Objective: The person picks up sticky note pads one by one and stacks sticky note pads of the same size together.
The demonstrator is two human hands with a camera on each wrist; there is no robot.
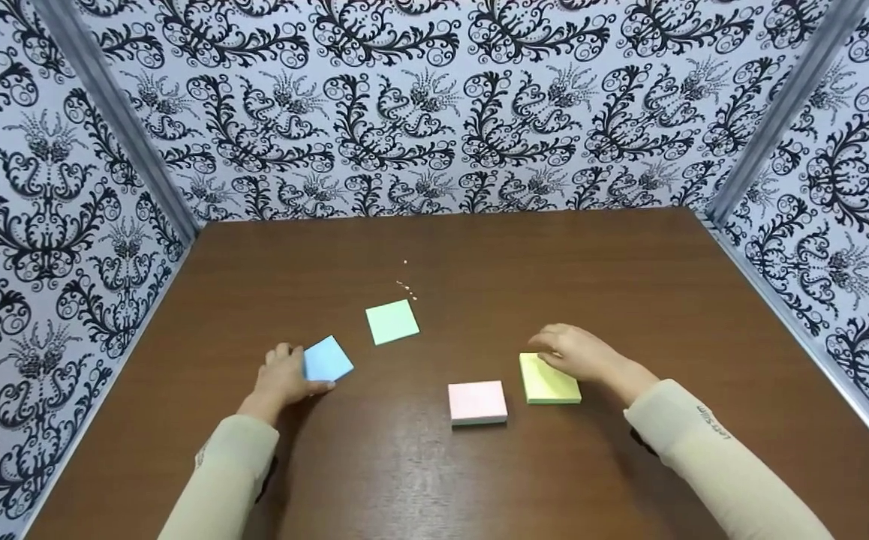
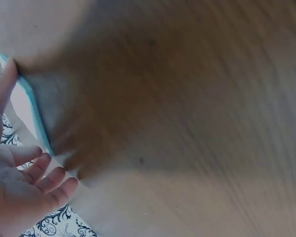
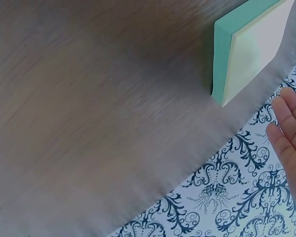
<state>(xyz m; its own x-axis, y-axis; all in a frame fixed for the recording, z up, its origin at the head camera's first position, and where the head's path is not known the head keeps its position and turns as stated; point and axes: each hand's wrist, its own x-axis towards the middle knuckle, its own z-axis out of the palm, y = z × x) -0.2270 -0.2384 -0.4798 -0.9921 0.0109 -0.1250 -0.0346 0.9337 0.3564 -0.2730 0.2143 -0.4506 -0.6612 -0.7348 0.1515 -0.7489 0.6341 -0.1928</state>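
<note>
Two hands at work among square paper pads on a brown wooden table (image 1: 434, 251). At left, the left hand (image 1: 281, 377) holds the blue pad (image 1: 329, 361) by its edges, the thumb against the near side and the bent fingers at the opposite side; the left wrist view shows the same grasp from low down, with a broad shadow on the wood. Whether the blue pad rests fully on the table or is slightly lifted cannot be told. Just beyond it and to its right, well within the table, lies the flat green pad (image 1: 392, 322), apart from the blue one. A scatter of small white specks (image 1: 407, 288) lies past its far edge.

At right, the right hand (image 1: 581, 354) is poised above the far part of the yellow pad (image 1: 548, 384), its fingers loosely bent and gripping nothing visible. In the right wrist view the visible fingers stand apart from a pad with a pale top and a green side; the thumb is out of sight there, so its contact cannot be told. Just left of the yellow pad, with a narrow gap between, lies the pink pad (image 1: 477, 401), dark green along its lower front edge. Both forearms wear pale sleeves (image 1: 712, 450); patterned walls (image 1: 434, 97) enclose the table on three sides
</note>
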